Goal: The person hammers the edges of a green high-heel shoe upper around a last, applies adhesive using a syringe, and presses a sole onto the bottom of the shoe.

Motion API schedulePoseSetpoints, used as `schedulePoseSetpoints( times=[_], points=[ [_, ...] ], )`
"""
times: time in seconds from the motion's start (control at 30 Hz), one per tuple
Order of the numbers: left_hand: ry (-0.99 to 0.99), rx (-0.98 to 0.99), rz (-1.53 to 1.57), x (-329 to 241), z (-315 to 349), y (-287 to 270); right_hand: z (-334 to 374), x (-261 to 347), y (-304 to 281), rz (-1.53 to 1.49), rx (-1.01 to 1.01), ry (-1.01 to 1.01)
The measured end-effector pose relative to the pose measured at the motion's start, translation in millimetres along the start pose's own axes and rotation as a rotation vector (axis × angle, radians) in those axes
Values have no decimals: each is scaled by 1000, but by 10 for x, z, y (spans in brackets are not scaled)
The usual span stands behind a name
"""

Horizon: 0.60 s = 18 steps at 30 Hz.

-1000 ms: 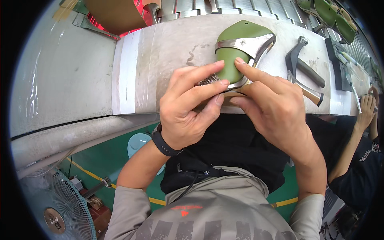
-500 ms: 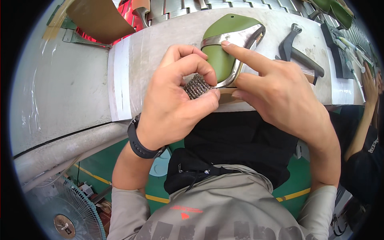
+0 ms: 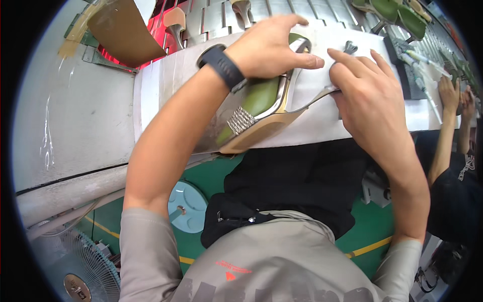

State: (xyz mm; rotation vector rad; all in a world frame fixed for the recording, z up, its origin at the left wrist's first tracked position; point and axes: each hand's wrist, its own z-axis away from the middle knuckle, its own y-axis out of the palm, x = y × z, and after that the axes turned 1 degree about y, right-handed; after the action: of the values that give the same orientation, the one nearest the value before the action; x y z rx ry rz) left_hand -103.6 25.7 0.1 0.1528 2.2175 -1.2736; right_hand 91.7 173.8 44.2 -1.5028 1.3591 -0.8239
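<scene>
A high-heeled sandal on a green last (image 3: 263, 95) lies tilted on the worktop's near side, its silver strap edge along the right and a glittering band (image 3: 241, 121) across the toe. Its tan sole (image 3: 264, 132) faces me, and a slender metallic heel (image 3: 318, 98) runs toward my right hand. My left hand (image 3: 271, 45) is open above the sandal's upper end, thumb and fingers spread; contact is unclear. My right hand (image 3: 365, 83), fingers bent but apart, is over the hammer (image 3: 350, 47), whose handle is hidden. The heel tip ends beside that hand.
Metal slats (image 3: 214, 20) run behind the worktop (image 3: 80, 121). A tan curved sheet (image 3: 122, 30) stands at the back left. Pens (image 3: 422, 58) lie in a dark holder at right. A co-worker's hands (image 3: 449, 93) are farther right. A fan (image 3: 75, 272) stands lower left.
The sandal has swung so its toe points lower left and its sole and heel show. My left hand has let go of the band and moved up. My right hand has moved right, over the hammer.
</scene>
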Motion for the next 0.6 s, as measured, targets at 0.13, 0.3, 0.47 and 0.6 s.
schedulePoseSetpoints(
  times=[0.13,0.3,0.47,0.6],
  points=[
    [-174,58,371,128,-33,-121,-47,-1,-122,-127,-349,163],
    [3,-120,627,65,485,-166,-106,300,-235,-885,-260,171],
    [47,-176,768,77,609,-151,-307,495,-202,-770,-253,73],
    [52,-186,725,79,607,-149,-365,529,-21,-641,-400,2]
  ],
)
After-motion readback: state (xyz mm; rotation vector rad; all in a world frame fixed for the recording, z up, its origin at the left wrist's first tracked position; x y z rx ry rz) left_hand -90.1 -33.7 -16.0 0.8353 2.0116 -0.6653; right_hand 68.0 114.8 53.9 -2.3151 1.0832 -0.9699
